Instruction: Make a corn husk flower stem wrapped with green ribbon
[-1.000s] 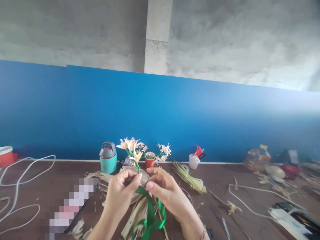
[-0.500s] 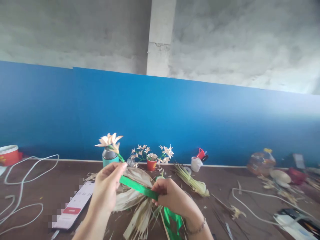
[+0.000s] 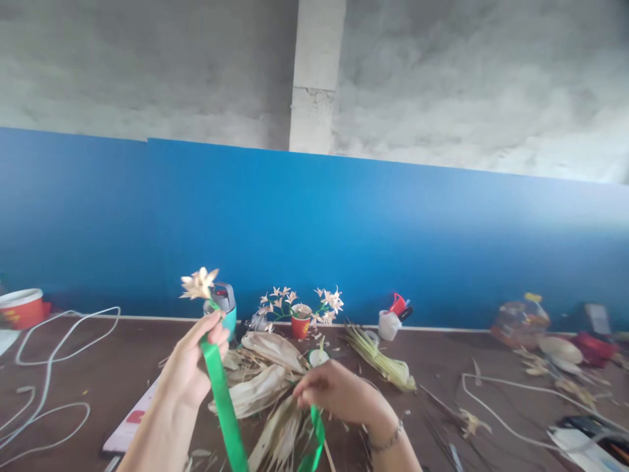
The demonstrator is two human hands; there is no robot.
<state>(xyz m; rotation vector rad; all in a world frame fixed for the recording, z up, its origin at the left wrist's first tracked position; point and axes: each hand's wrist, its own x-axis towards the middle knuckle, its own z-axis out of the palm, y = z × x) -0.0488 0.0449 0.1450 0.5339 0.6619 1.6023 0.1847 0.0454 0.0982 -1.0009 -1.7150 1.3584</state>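
My left hand is closed around the green-wrapped stem of a pale flower that looks made from dried husk. From those fingers a green ribbon hangs slack towards the bottom edge. My right hand, over the middle of the table, has its fingers curled; another stretch of the ribbon comes out beneath them, though the fingertips are partly hidden. Dried corn husks lie in a pile between and below my hands. A small white-topped roll sits just behind my right hand.
Behind the husks, a red cup stands among finished flower sprays. Pale green stalks lie right of it, near a white cup with tools. A phone lies by my left forearm. White cables run at both sides.
The ribbon was stretched between my hands and now droops. My left hand has moved left and turned, tilting the flower. My right hand has dropped slightly.
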